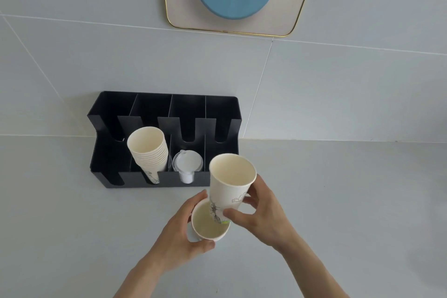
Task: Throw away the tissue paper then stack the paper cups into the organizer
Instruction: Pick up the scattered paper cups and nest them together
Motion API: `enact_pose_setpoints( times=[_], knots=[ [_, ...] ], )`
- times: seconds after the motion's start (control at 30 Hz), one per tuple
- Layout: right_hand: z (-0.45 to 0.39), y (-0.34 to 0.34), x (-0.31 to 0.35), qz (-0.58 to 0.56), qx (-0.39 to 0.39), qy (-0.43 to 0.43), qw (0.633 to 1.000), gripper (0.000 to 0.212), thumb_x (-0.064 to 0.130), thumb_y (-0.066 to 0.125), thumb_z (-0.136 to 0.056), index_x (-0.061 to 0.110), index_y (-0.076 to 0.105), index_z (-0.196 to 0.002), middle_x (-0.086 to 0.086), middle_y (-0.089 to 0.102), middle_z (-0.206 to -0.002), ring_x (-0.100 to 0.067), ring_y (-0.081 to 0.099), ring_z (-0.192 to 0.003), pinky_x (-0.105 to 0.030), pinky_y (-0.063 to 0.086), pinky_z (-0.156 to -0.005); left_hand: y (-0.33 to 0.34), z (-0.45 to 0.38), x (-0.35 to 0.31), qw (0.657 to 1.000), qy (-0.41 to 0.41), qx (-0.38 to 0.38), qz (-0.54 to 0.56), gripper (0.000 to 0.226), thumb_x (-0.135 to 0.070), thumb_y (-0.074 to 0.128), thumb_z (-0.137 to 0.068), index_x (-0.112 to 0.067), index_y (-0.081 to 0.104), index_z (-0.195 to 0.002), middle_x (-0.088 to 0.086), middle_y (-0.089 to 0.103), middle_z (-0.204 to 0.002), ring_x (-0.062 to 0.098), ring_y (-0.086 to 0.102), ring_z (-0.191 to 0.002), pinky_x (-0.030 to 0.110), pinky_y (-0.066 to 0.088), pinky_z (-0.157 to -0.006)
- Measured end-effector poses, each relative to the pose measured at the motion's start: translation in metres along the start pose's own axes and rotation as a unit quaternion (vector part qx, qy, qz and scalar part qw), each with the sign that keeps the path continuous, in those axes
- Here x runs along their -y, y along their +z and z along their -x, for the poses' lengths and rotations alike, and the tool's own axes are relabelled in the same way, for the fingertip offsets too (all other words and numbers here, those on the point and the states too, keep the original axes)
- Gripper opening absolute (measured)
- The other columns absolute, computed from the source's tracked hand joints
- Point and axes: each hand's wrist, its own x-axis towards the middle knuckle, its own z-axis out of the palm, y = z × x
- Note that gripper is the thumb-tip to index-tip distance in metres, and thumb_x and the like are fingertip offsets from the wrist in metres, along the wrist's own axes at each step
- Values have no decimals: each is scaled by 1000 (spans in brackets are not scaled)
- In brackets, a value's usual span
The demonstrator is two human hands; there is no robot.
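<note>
My right hand (260, 213) grips a white paper cup (229, 181) with a grey print, tilted, its base dipping into the mouth of a second paper cup (208, 225). My left hand (180, 237) holds that lower cup from the left side. Both cups hang just in front of the black organizer (222, 109), which stands against the wall. A stack of several paper cups (148, 152) leans in the organizer's second slot from the left. No tissue paper is visible.
White plastic lids (187, 164) fill the organizer's third slot; the far left and far right slots look empty. The grey counter (338, 201) runs to a tiled wall. A gold-rimmed mirror (290, 7) hangs above.
</note>
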Motion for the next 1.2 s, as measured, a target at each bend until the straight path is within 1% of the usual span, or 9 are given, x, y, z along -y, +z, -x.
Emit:
enact_pose_setpoints(
  times=[0.17,0.33,0.43,0.57,0.7,0.8,0.9,1.03,1.2],
  knots=[
    [-4,8,-2,10,14,-24,1000,78,13,91,-71,30,49,-134,16,65,-123,-14,65,-119,-27,57,-96,-3,1,-1,1000,4,-3,-9,95,-23,87,-68,-52,33,-141,-26,55,-137,1,55,-125,33,44,-110],
    [-4,14,-8,79,73,-9,994,77,26,90,-69,37,50,-134,23,62,-125,-6,59,-121,-27,52,-103,0,2,0,999,-33,-4,-2,87,-36,87,-66,-65,33,-127,-33,57,-132,-3,56,-122,25,45,-104],
    [1,17,-16,105,95,0,990,73,21,85,-74,38,52,-137,24,56,-136,-1,53,-127,-35,50,-107,0,4,-1,999,-38,-18,-4,84,-37,87,-64,-53,41,-133,-31,59,-127,-2,56,-121,21,46,-99],
    [6,17,-21,101,118,29,987,72,18,82,-79,35,50,-142,21,56,-138,0,54,-127,-35,52,-106,-3,4,-5,1000,-22,-16,7,97,-25,89,-66,-48,35,-143,-25,54,-138,1,54,-126,25,46,-102],
    [9,12,-22,68,128,70,987,76,27,82,-83,34,45,-148,21,54,-142,1,52,-130,-32,52,-105,-10,8,-10,999,-26,2,34,99,-28,91,-67,-43,35,-146,-21,53,-143,6,51,-132,25,44,-108],
    [9,8,-24,36,114,111,987,73,27,80,-86,29,44,-150,17,56,-142,1,55,-128,-29,54,-103,-16,13,-14,996,-52,5,78,86,-43,86,-69,-41,43,-143,-19,57,-141,3,51,-132,25,43,-107],
    [7,6,-25,36,85,154,984,58,30,73,-92,28,52,-145,17,61,-136,4,62,-117,-18,56,-86,-22,13,-18,986,-106,-27,123,68,-55,75,-73,-40,53,-135,-22,62,-132,-2,60,-120,26,50,-97],
    [2,9,-24,-11,58,216,975,46,29,68,-94,19,60,-138,7,70,-121,-10,71,-102,-28,61,-87,-25,8,-18,967,-192,-50,157,29,-32,68,-95,-26,66,-124,-1,71,-120,10,73,-99,33,59,-91],
    [1,12,-23,-12,60,238,969,23,26,63,-95,19,78,-111,-6,76,-103,-13,72,-88,-36,64,-83,-20,8,-17,939,-255,-51,225,20,-23,70,-94,-14,73,-112,11,77,-103,22,76,-86,30,63,-75]
  ],
)
